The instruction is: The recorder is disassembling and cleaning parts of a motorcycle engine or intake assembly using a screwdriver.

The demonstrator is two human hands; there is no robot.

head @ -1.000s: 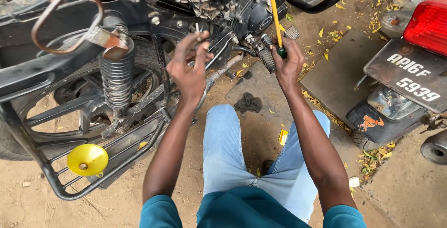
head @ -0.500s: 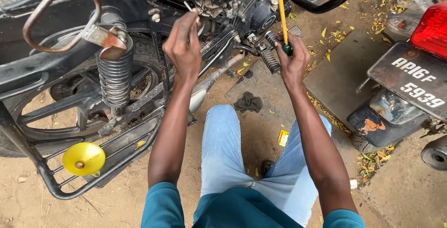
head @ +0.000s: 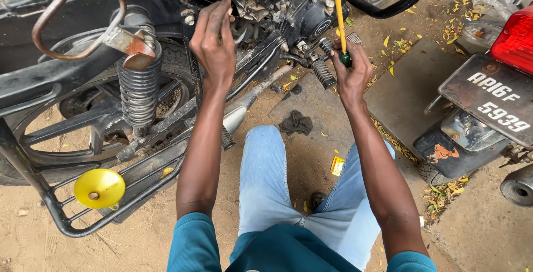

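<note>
Two bare hands work at a motorcycle (head: 83,83) that lies on its side and fills the upper left and top of the frame. Its engine (head: 277,0) sits top centre, with a coil spring (head: 139,91) on the left and a grooved footpeg (head: 322,72) just below the engine. A second vehicle's red tail light (head: 516,38) shows at the right edge.

Since the earlier frame the left hand (head: 214,41) has risen from the chain area toward the engine: before, its fingers were spread open below the motor; now they are drawn together and curled, the fingertips (head: 222,8) touching an engine part at top centre. Whether it pinches something small I cannot tell.

By contrast the right hand (head: 352,75) has hardly moved and stays closed in a fist around the green handle of a yellow screwdriver (head: 337,11), right of centre. The yellow shaft runs up out of the top edge, a little more upright than before.

Lower left, a yellow funnel (head: 100,188) rests on the rack, unchanged. A dark rag (head: 297,122) lies on the ground at centre.
</note>
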